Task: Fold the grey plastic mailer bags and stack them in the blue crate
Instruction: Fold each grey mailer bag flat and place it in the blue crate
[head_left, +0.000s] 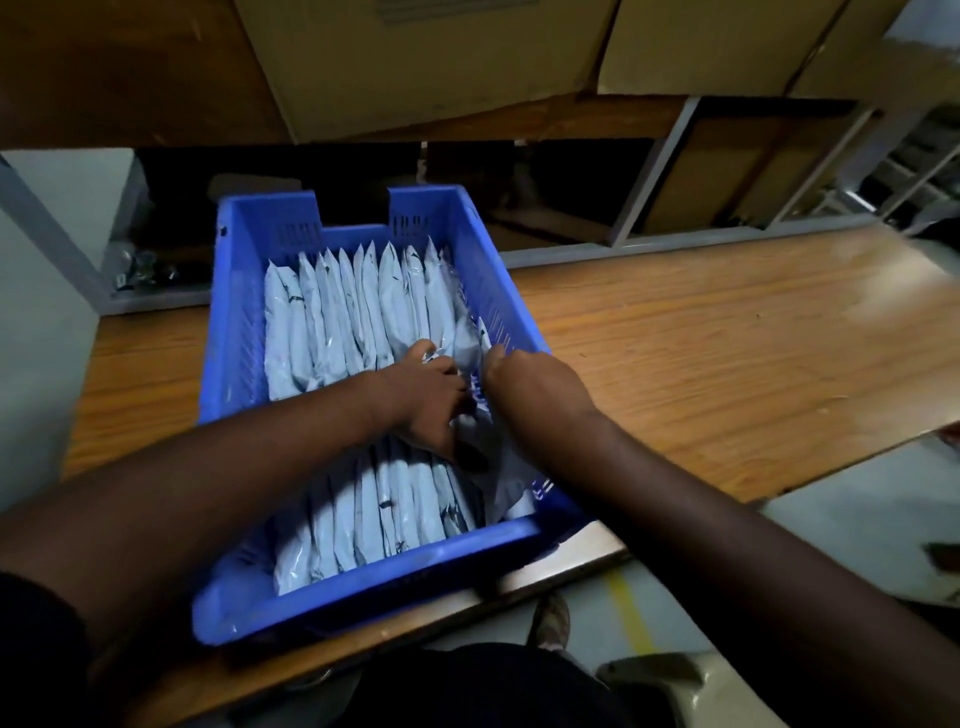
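Mailers (358, 306) pale grey, upright, tightly rowed

Dim room: wooden table (727, 353), cardboard boxes (415, 62) shelved above, grey floor (810, 530).

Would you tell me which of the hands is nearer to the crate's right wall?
Right. The right hand sits against the blue crate's right wall, while the left hand is further inside, on the mailer bags.
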